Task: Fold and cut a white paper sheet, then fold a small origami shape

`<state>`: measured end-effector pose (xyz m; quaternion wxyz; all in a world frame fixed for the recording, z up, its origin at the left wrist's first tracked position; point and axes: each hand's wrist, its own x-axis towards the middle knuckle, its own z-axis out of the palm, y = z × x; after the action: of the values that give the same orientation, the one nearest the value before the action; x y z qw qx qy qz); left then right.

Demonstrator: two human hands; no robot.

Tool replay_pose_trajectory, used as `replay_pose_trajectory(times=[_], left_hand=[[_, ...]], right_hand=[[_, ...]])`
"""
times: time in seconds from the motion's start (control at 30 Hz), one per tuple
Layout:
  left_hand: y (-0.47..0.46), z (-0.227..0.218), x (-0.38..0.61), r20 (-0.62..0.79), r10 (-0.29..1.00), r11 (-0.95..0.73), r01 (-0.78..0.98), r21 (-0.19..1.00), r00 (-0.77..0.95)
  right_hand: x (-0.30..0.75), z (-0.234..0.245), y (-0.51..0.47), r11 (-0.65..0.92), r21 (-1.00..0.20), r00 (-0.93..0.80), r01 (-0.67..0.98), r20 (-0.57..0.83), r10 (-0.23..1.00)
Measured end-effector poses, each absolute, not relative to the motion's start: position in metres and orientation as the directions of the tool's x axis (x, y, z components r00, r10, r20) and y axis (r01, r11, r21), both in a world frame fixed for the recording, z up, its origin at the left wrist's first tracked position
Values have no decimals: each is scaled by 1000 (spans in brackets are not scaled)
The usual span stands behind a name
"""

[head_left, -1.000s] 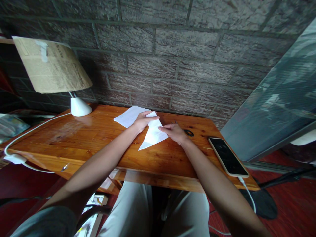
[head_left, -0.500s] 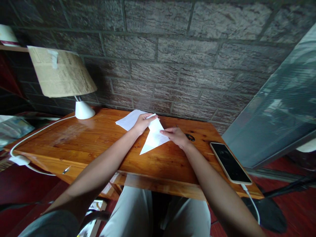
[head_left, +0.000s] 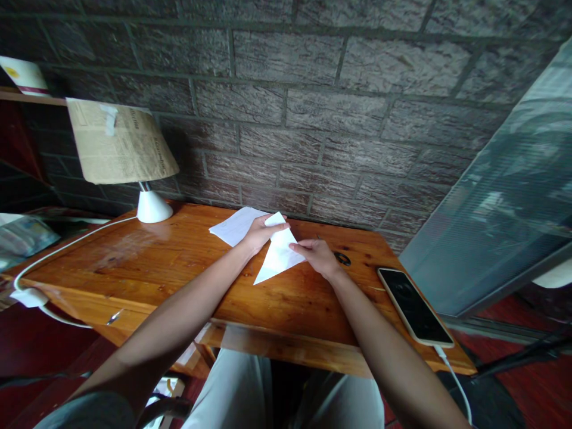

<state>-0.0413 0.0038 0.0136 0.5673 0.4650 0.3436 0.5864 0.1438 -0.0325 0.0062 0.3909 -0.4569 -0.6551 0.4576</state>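
A white folded sheet of paper (head_left: 277, 260) with a long pointed lower corner is held just over the wooden desk. My left hand (head_left: 261, 232) grips its upper part, thumb on top and fingers behind. On the right edge of the paper, my right hand (head_left: 316, 255) pinches it between thumb and fingers. Behind my left hand lies a stack of white paper (head_left: 235, 225). A small black ring-shaped object (head_left: 342, 258) rests on the desk just beyond my right hand; its kind is unclear.
On the desk's (head_left: 170, 262) left stands a lamp (head_left: 123, 143) with a newspaper-print shade and white cord. A phone (head_left: 413, 307) with a cable plugged in lies near the right edge. A stone-block wall (head_left: 313, 113) rises behind, and a paper cup (head_left: 24, 76) sits on a shelf.
My left thumb has slid slightly down over the paper's upper part, and more of its top end shows. My right hand keeps its pinch. The whole view has tilted a little upward.
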Motion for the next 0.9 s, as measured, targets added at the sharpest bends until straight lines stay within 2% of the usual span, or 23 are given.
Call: replay_pose_trajectory(times=[0.2,0.43,0.63,0.9], left_hand=[[7,22,-55,191,976,-158,-264,952,102],[1,26,-53,331,944,-322,-201,925,9],[-7,29,-49,477,878,-478,-57,876,-31],[-14,35,-50,508,860,-505,-64,861,42]], right_hand=[[145,8,-32,149,-961,-308,231,73,949],[150,2,-29,179,-941,-388,288,56,920],[149,3,-30,179,-946,-441,271,44,896],[149,3,-30,177,-947,-449,267,41,893]])
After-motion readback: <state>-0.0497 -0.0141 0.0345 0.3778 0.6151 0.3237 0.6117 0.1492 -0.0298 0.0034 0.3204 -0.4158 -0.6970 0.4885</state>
